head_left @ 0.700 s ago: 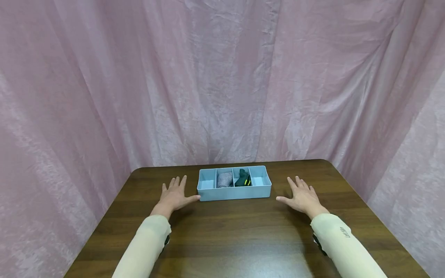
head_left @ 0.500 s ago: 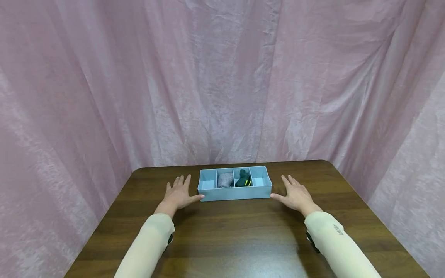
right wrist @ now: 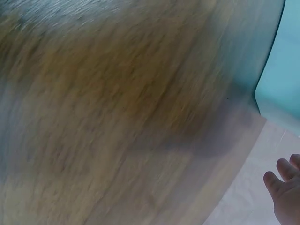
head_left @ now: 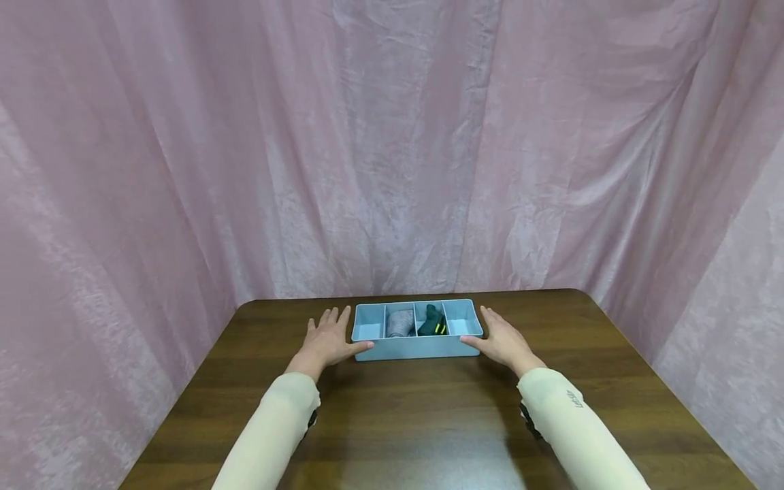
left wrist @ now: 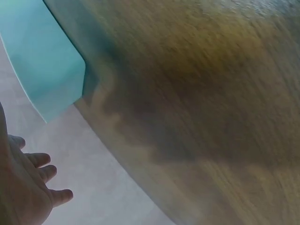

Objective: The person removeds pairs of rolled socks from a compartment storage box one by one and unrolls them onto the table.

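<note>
A light blue divided box (head_left: 416, 348) sits toward the back of the table, its compartments side by side. One middle compartment holds a folded grey cloth item, perhaps a sock (head_left: 401, 323); the one to its right holds a dark green sock-like item (head_left: 432, 320) with yellow stripes. My left hand (head_left: 327, 340) is at the box's left end, fingers spread, its thumb overlapping the front wall in the head view. At the right end is my right hand (head_left: 502, 342), fingers extended and thumb over the front corner. In the left wrist view, the box (left wrist: 47, 61) shows beyond the fingers (left wrist: 40, 160).
The brown wooden table (head_left: 416, 422) extends in front of the box and to both sides. A pink velvety curtain (head_left: 392, 150) hangs behind the table and along its sides. The outermost compartments of the box show bare floors.
Both hands have moved inward toward the box's ends, the right one farther, from apart from the box to right at its corner. The box stays in place on the table.
</note>
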{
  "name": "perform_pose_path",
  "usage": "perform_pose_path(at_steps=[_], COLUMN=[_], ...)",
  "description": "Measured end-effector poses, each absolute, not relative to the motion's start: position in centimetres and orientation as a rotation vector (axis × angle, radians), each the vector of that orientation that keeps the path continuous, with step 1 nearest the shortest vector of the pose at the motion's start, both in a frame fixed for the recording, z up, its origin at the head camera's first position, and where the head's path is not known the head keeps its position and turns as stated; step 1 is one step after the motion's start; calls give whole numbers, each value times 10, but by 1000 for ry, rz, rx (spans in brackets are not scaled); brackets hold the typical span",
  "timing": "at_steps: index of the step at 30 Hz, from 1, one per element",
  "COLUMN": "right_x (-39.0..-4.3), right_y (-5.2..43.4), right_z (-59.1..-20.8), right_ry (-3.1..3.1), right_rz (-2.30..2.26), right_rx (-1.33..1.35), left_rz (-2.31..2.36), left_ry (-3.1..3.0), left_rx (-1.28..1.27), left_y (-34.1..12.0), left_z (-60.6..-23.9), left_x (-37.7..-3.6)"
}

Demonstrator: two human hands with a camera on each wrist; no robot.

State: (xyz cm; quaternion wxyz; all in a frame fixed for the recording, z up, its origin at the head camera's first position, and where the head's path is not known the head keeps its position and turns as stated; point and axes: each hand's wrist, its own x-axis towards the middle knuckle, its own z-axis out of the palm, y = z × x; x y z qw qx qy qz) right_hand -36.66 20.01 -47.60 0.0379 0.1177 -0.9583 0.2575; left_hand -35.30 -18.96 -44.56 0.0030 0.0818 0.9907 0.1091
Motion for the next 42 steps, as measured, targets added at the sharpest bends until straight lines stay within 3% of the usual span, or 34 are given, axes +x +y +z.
perform_pose_path(at_steps=[27,42], right_x=[-369,-367], right_y=[178,175], right_z=[-480,-480], right_ry=[-2934,-2935], right_rz=[1106,1116], right_rx=[203,171], left_rz=[502,1061], left_ry=[3139,3025], left_rx=[306,275], left_y=[-126,-99], left_z=[-433,-436], left_x=[-370,-372])
